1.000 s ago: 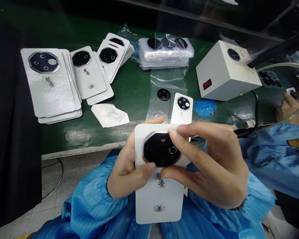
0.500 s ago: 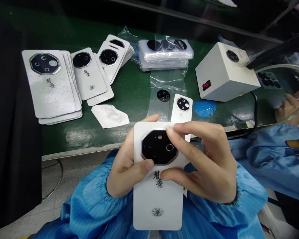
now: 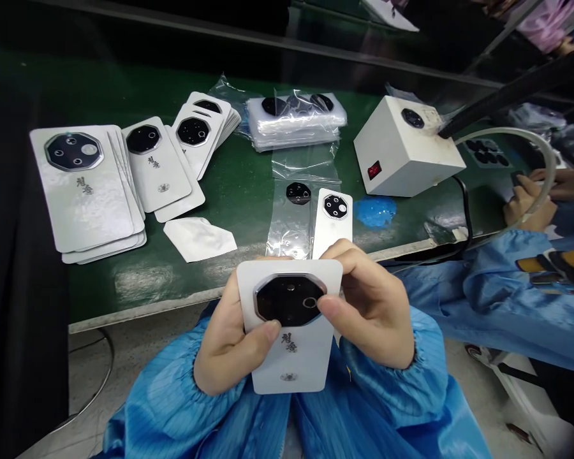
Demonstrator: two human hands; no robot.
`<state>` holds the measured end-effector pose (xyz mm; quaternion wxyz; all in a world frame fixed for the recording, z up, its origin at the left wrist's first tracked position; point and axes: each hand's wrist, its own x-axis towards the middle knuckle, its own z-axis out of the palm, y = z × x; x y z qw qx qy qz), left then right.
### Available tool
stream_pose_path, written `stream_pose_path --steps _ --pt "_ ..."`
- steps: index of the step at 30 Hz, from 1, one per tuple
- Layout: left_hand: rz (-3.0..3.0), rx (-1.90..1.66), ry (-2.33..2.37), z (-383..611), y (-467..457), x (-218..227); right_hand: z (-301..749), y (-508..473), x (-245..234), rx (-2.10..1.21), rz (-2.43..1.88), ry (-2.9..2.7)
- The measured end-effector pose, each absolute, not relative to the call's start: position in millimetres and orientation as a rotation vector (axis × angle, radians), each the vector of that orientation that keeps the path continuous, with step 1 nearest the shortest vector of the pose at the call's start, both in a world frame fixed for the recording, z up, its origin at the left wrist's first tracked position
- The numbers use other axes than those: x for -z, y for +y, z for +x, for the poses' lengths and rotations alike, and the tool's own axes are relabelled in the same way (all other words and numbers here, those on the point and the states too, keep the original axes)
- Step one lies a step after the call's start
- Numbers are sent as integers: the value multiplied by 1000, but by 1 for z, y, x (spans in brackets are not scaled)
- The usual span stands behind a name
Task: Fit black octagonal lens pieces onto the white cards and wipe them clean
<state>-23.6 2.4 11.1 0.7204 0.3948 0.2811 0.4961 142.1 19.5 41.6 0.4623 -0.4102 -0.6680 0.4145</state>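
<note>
A white phone back cover (image 3: 296,357) with a black octagonal camera lens plate (image 3: 280,299) is held in front of my lap, just off the table edge. My left hand (image 3: 229,347) grips its left side, thumb on the front beside the plate's lower edge and fingers hidden behind. My right hand (image 3: 375,306) pinches the upper right side, thumb tip at the plate's right edge by the ringed hole and fingers behind the cover. Just beyond stands a smaller-looking white cover (image 3: 332,236) on the table, beside a loose black lens plate (image 3: 298,193) on clear film.
Stacked white covers (image 3: 88,210) lie at left, near a white cloth (image 3: 201,239). Bagged lens plates (image 3: 294,124) sit at the back. A white box with a red switch (image 3: 406,153) and a blue patch (image 3: 375,210) are at right. A co-worker's hands (image 3: 530,201) work far right.
The cover has tilted back, its top leaning away. My right hand has shifted from the plate's top edge to the cover's right side, thumb on the front. The camera view has also moved.
</note>
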Motion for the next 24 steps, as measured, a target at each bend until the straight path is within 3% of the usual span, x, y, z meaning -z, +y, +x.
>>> stream_pose_path --steps 8,16,24 --pt "1015 -1076 561 -25 5 -10 140 18 -40 -1089 -1006 -1587" --pt "773 -903 738 -25 -5 -19 138 17 -33 -1131 -1032 -1493" --pt "1084 -955 852 -27 5 -3 136 21 -29 -1283 -1016 -1301"
